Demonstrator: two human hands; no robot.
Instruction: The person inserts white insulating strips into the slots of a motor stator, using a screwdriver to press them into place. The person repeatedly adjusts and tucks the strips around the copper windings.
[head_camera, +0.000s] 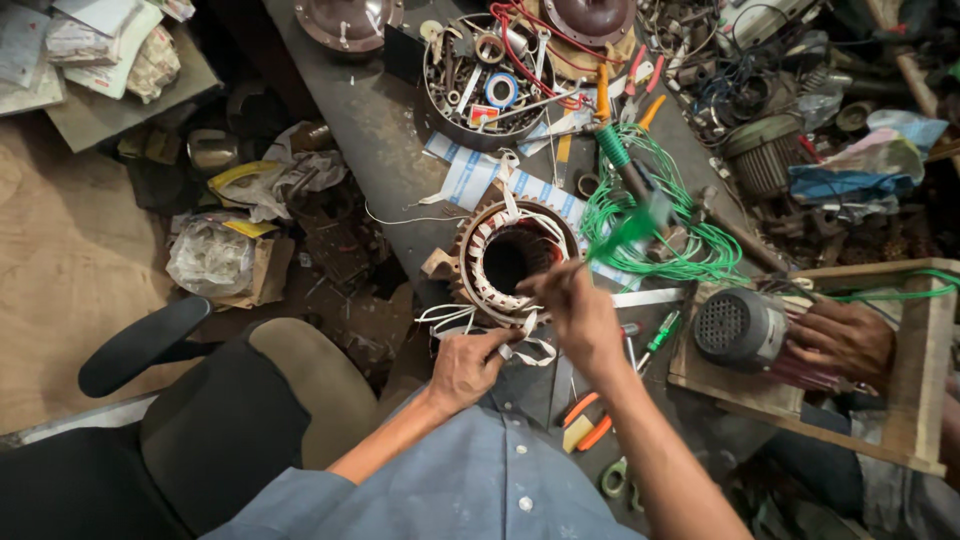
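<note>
1. Grip: left hand (468, 366) pinches white tape at stator (510, 262) rim; right hand (575, 310) fingers pinched at its bore.
2. Stator rests mid-bench (380, 140); winding insulation seemingly in hand.
3. Green wire coil (660, 235) just beside; next move needs steady threading.

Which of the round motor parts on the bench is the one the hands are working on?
The open stator ring wrapped with white strips, right between the left hand and right hand. The two domed end covers lie untouched at the far edge.
</note>
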